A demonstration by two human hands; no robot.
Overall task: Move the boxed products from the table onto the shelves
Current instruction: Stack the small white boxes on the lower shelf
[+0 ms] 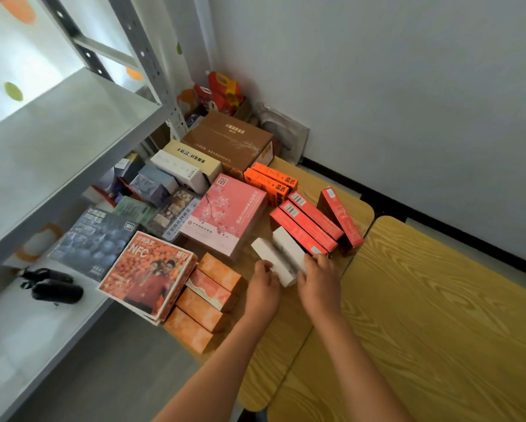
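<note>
Two long white boxes (pixel 281 254) lie side by side on the wooden table (pixel 432 300). My left hand (pixel 263 284) grips their near left end and my right hand (pixel 316 281) grips the near right end. Around them lie many boxed products: red boxes (pixel 307 223) just behind, a pink blossom box (pixel 228 214), orange boxes (pixel 207 296) to the left, and an orange NFC box (pixel 147 272). The grey metal shelf (pixel 51 153) stands at the left, its upper board bare.
A large brown box (pixel 228 138) and cream boxes (pixel 191 162) sit at the table's far end. A dark blueberry box (pixel 94 239) lies at the left. Two black objects (pixel 53 286) rest on the lower shelf board. Bags stand in the room corner by the wall.
</note>
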